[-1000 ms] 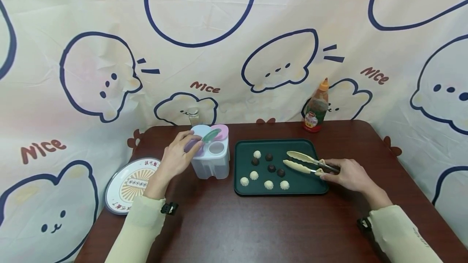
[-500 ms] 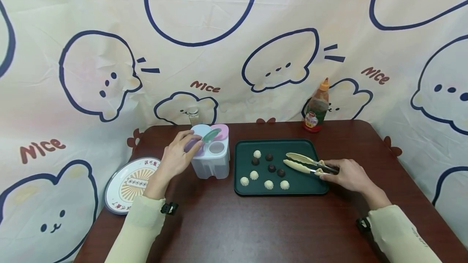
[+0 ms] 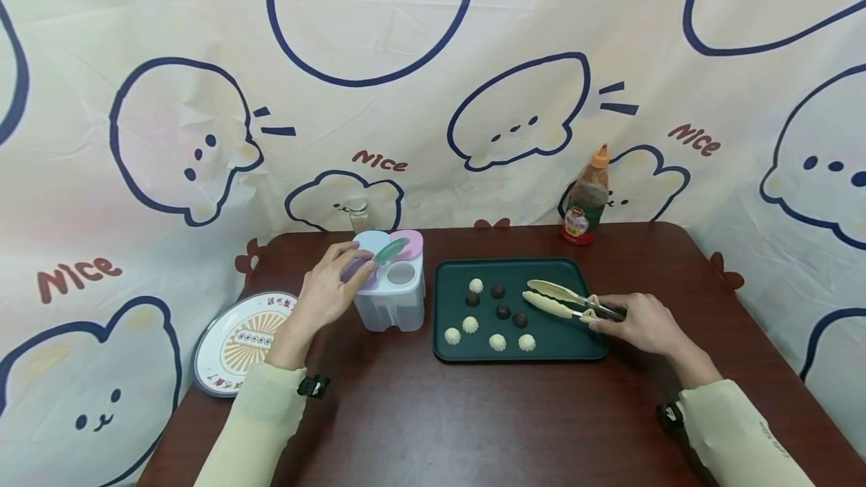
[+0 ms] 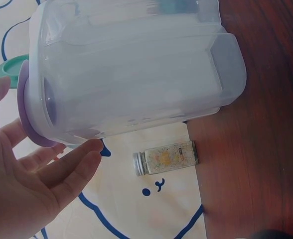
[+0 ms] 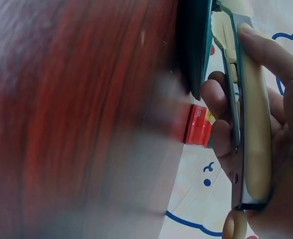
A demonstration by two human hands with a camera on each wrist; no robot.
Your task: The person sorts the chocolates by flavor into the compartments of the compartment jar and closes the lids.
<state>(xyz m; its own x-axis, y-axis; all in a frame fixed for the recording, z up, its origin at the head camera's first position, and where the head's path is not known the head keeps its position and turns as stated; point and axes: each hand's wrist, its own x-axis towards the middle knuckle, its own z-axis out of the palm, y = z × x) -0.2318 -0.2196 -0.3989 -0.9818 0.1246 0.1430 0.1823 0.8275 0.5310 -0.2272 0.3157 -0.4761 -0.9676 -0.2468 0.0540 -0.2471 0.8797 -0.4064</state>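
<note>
One pair of cream-tipped tongs [image 3: 549, 307] is hanging over or resting on the right part of the green tray [image 3: 575, 344], arms parted; the right hand [image 3: 644, 322] is gripping it with curled fingers. It is edging slightly leftward compared with a second ago, perhaps lining up with the dark sweets [image 3: 503, 312]; nothing is sitting between the tips yet. The left hand [image 3: 331, 280] is staying put, fingers loosely spread, thumb touching the tilted green lid [image 3: 391, 251], probably keeping that seasoning box [image 3: 389, 310] compartment uncovered. The left wrist view is revealing a silver-capped glass jar [image 4: 169, 158] with flecked contents, mostly hidden from the head camera; the right wrist view is showing fingers wrapping the handles [image 5: 256, 134].
</note>
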